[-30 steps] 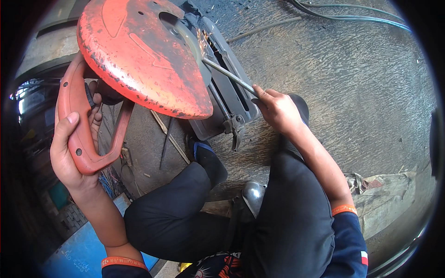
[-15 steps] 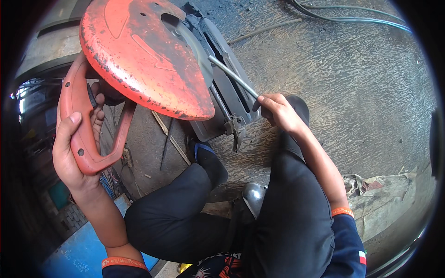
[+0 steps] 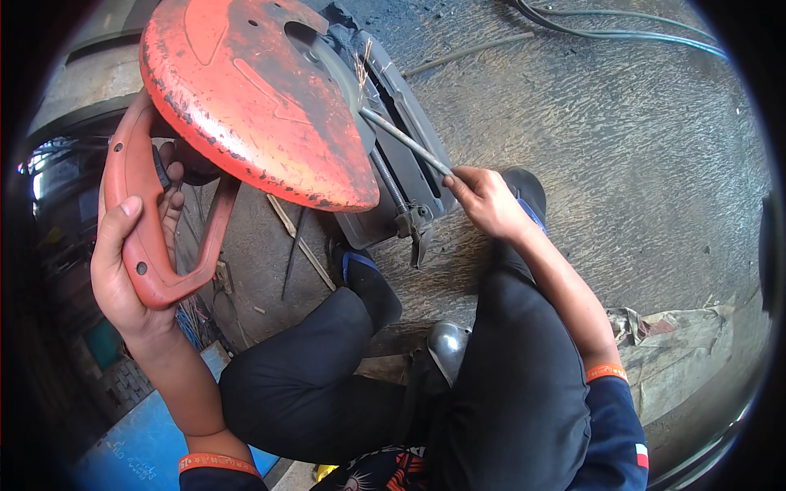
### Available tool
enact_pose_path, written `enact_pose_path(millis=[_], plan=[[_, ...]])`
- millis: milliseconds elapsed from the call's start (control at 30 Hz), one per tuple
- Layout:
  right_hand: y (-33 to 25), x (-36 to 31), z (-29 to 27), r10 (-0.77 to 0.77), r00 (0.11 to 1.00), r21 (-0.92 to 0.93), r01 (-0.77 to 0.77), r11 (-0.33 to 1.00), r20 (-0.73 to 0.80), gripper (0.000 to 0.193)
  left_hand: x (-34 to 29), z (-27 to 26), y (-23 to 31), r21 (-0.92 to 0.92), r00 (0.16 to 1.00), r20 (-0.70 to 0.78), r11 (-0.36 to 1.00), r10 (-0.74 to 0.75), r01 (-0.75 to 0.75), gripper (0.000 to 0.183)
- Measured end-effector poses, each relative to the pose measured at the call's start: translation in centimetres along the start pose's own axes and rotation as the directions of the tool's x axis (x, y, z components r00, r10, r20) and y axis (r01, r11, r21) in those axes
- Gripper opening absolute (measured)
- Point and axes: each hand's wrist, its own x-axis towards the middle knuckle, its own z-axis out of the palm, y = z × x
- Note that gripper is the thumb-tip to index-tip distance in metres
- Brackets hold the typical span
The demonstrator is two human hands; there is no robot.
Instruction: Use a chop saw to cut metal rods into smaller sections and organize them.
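Note:
A cut-off saw with a worn red blade guard [image 3: 270, 123] fills the upper left. My left hand [image 3: 127, 270] is wrapped round its red D-shaped handle [image 3: 139, 221], the fingers inside the loop by a dark trigger. With my right hand [image 3: 487, 200] I grip the near end of a thin metal rod [image 3: 405, 141]. The rod's far end touches the side of the grey cutting disc [image 3: 334, 74], and a few sparks [image 3: 362, 65] fly up from there. Below the rod lies the saw's dark base [image 3: 417, 176], with a threaded clamp screw [image 3: 390, 184].
My feet in dark sandals [image 3: 528, 192] flank the base. Cables [image 3: 622, 34] run across the floor at the upper right, with a long thin bar [image 3: 467, 53] nearby. A blue panel [image 3: 155, 442] stands at the lower left, a ragged cloth [image 3: 679, 360] at the right.
The rod and my right hand have shifted slightly left, and the rod's tip now meets the disc. Sparks have appeared. My left hand stays on the handle.

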Motion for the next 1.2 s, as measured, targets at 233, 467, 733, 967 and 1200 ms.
enact_pose_path(millis=[233, 467, 733, 967, 1200], plan=[[0.4, -0.2, -0.4, -0.246, 0.949, -0.156, 0.218, 0.963, -0.196, 0.019, 0.1, -0.2, 0.1, 0.04, 0.999, 0.025, 0.999, -0.022, 0.021, 0.061], [0.1, 3.6, -6.2, -0.467, 0.853, -0.709, 0.181, 0.681, -0.232, 0.02, 0.2, -0.3, 0.2, 0.058, 1.0, 0.025, 0.998, -0.005, 0.004, 0.062], [-3.0, 7.4, -10.0, -0.598, 0.797, -0.846, 0.259, 0.465, -0.085, 0.021, 0.1, -0.3, 0.2, 0.039, 0.997, 0.078, 0.999, -0.003, 0.0, 0.061], [-5.0, 8.4, -10.1, -0.628, 0.778, -0.884, 0.307, 0.353, 0.02, 0.02, 0.2, -0.7, 0.0, 0.027, 0.997, 0.078, 1.0, -0.008, 0.006, 0.062], [-6.0, 8.3, -10.4, -0.639, 0.767, -0.899, 0.318, 0.301, 0.057, 0.018, 0.1, -0.6, 0.1, 0.034, 0.998, 0.068, 0.999, -0.009, 0.006, 0.063]])
